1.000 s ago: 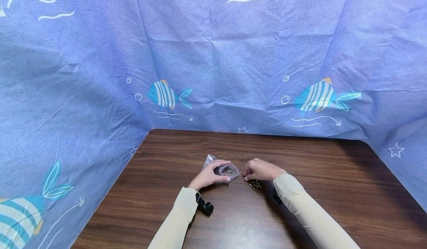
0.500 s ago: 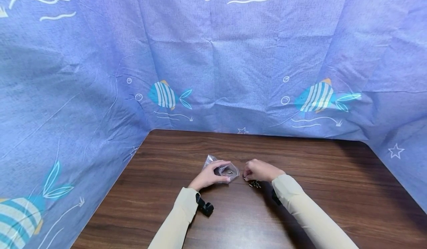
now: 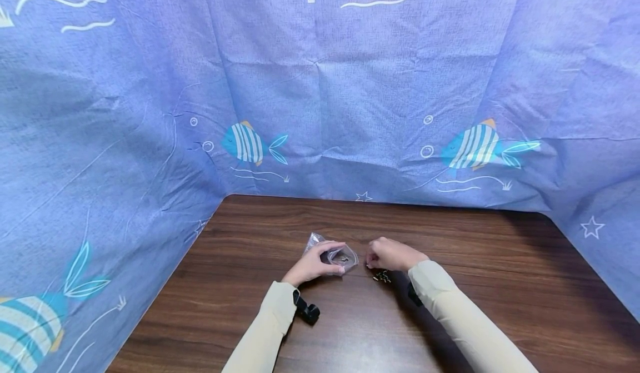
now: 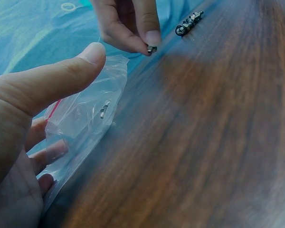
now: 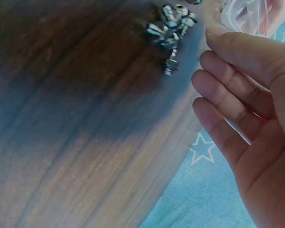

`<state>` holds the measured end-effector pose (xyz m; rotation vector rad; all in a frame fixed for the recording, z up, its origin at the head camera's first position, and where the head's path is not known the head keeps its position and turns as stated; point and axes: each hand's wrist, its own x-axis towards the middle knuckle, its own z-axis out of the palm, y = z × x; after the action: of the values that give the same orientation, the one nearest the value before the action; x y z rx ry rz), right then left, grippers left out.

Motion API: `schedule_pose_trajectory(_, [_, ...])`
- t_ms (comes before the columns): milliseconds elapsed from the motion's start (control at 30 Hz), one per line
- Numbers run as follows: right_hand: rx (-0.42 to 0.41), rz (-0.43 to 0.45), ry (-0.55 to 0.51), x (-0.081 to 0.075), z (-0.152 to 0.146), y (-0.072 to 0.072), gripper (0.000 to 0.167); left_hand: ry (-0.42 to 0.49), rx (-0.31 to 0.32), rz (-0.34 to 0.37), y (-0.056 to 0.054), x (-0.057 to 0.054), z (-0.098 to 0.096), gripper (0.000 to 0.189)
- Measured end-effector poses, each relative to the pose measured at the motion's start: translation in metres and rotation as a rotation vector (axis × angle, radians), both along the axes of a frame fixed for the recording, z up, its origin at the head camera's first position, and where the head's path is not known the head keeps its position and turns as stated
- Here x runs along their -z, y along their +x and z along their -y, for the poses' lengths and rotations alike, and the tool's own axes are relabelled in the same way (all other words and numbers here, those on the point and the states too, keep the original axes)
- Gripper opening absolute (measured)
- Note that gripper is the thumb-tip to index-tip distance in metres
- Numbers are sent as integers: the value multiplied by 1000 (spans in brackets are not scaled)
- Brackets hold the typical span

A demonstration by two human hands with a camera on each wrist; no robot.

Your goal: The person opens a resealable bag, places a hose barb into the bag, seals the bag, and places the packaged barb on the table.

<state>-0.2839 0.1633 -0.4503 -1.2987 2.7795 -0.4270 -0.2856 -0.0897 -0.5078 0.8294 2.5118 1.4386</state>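
My left hand [image 3: 319, 260] holds a clear zip bag [image 4: 80, 128] by its mouth, thumb on the near side and fingers on the far side. The bag's mouth gapes toward my right hand, and a few small metal pieces [image 4: 104, 109] lie inside. Between thumb and forefinger, my right hand [image 3: 390, 254] pinches one small shiny metal piece [image 4: 152, 49], just right of the bag. A little pile of screw-like metal pieces [image 5: 173, 28] lies on the table close to my right fingertips. The other right fingers are bent, seen in the right wrist view.
The brown wood-grain table [image 3: 280, 217] extends around both hands. Behind it and along its sides hangs a blue cloth [image 3: 365, 112] printed with fish. A black wrist strap with a camera [image 3: 307, 309] is on the left wrist.
My left hand and the bag stay in place. My right fingertips shift very slightly near the pile, and the light piece that showed at them in the head view is now hidden there.
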Motion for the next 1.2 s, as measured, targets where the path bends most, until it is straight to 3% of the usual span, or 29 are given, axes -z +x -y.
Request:
schedule_pose_trajectory(567, [-19, -37, -14, -10, 9, -6, 10, 11, -7, 8, 1, 1, 1, 61])
schedule_pose_trajectory(633, [-26, -51, -22, -12, 11, -7, 9, 11, -4, 9, 4, -4, 1, 61])
schedule_pose_trajectory(1200, [-53, -94, -36, -21, 28, -8, 9, -10, -2, 10, 1, -3, 0, 62])
